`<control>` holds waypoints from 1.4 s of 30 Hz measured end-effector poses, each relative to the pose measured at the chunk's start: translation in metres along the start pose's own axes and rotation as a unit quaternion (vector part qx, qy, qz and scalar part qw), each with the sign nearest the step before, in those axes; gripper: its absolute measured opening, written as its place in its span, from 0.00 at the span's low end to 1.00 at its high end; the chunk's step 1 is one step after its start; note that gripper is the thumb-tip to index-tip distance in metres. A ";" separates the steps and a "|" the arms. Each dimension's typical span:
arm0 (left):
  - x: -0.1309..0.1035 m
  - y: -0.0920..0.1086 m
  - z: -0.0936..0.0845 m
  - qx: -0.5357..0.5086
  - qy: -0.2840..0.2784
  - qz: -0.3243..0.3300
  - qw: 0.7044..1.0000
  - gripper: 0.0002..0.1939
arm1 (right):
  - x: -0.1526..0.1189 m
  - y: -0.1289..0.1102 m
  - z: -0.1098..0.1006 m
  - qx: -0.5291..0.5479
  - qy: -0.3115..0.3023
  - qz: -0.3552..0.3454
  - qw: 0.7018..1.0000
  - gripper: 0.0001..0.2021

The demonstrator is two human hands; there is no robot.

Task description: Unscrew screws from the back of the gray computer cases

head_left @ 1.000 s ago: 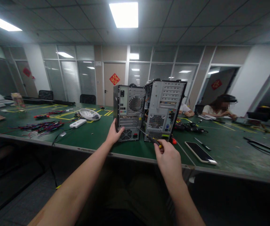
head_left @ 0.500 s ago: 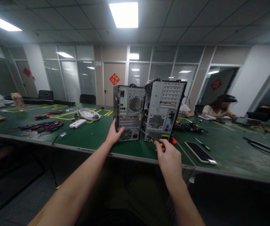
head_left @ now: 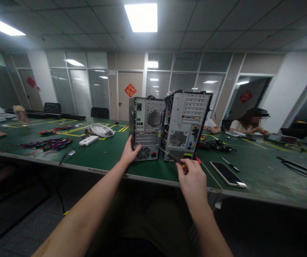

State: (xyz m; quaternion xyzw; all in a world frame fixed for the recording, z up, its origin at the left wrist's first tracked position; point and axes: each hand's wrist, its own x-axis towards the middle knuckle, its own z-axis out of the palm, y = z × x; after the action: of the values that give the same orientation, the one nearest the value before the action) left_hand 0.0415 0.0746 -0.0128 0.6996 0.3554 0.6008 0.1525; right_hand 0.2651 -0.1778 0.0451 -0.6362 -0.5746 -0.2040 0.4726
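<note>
Green bench (head_left: pixel 110 155) under both towers. Taller PC tower (head_left: pixel 178 119) upright at R; shorter PC tower (head_left: pixel 142 136) upright just beside, rear showing. L hand (head_left: pixel 130 152) spread against shorter one's L corner; R hand (head_left: pixel 193 176), apart from L, closed on screwdriver (head_left: pixel 174 159), tip nr rear's lower R edge, contact unclear. Prob. best: shaft straight-on, even push, L bracing.

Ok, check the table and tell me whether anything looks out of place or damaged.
Nothing looks spilled or toppled. The right-hand computer tower seems open on its left side, parts apparently showing inside. Farther left on the green table, wires lie in a tangled heap, and the front edge looks scuffed.
</note>
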 end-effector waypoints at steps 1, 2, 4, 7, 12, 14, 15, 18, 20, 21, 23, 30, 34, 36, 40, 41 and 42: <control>0.000 0.000 0.000 -0.002 0.000 0.001 1.000 0.47 | 0.000 0.000 0.000 0.007 -0.008 0.003 1.000 0.10; 0.000 0.000 0.000 -0.004 -0.002 0.002 1.000 0.47 | 0.000 -0.001 -0.001 0.011 -0.015 0.008 1.000 0.11; 0.000 0.001 -0.001 -0.007 -0.005 0.005 1.000 0.47 | 0.000 0.000 -0.001 0.012 -0.027 0.016 0.999 0.13; 0.000 0.003 -0.001 -0.007 -0.006 0.008 1.000 0.47 | -0.001 0.001 -0.001 0.006 -0.038 0.020 0.999 0.12; -0.001 0.005 -0.002 0.000 -0.003 0.002 1.000 0.47 | 0.000 0.003 -0.001 0.019 -0.037 0.011 0.999 0.15; 0.000 0.005 -0.002 0.000 -0.003 0.003 1.000 0.47 | 0.000 0.003 0.000 0.025 -0.032 0.010 0.999 0.17; 0.000 0.005 -0.002 -0.002 -0.003 0.005 1.000 0.47 | 0.000 0.002 0.000 0.028 -0.030 0.012 0.999 0.18; 0.000 0.005 -0.002 -0.005 -0.003 0.007 1.000 0.46 | 0.000 0.001 0.000 0.028 -0.029 0.008 0.999 0.18; 0.000 0.004 -0.002 -0.005 -0.002 0.006 1.000 0.46 | 0.000 0.000 -0.001 0.014 -0.031 -0.006 0.999 0.18; 0.000 0.004 -0.001 -0.004 -0.002 0.005 1.000 0.46 | 0.000 0.000 -0.001 0.006 -0.029 -0.013 0.999 0.17; 0.000 0.003 -0.001 -0.003 -0.002 0.005 1.000 0.46 | 0.000 0.000 -0.001 0.000 -0.027 -0.021 0.999 0.17; 0.000 0.003 0.000 0.002 -0.002 0.004 1.000 0.47 | -0.001 0.002 0.003 0.019 -0.021 -0.008 1.000 0.18; 0.000 0.004 -0.001 -0.001 -0.004 0.005 1.000 0.46 | 0.000 0.003 0.001 0.018 -0.019 -0.010 1.000 0.19; 0.000 0.004 -0.001 -0.003 -0.005 0.004 1.000 0.46 | 0.000 0.002 0.000 0.011 -0.016 -0.020 1.000 0.20; 0.000 0.004 -0.001 -0.004 -0.003 -0.002 1.000 0.47 | 0.000 0.000 0.000 0.013 -0.008 -0.024 1.000 0.22; 0.000 0.004 -0.001 -0.004 -0.003 -0.001 1.000 0.47 | 0.000 0.000 0.001 0.018 -0.007 -0.017 1.000 0.23; 0.000 0.004 -0.001 -0.004 -0.003 0.000 1.000 0.47 | 0.000 0.000 0.002 0.022 -0.006 -0.008 1.000 0.23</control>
State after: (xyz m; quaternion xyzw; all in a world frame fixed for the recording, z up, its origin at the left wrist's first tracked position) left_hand 0.0413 0.0717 -0.0099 0.7007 0.3528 0.5999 0.1566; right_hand 0.2645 -0.1762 0.0440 -0.6226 -0.5867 -0.1909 0.4815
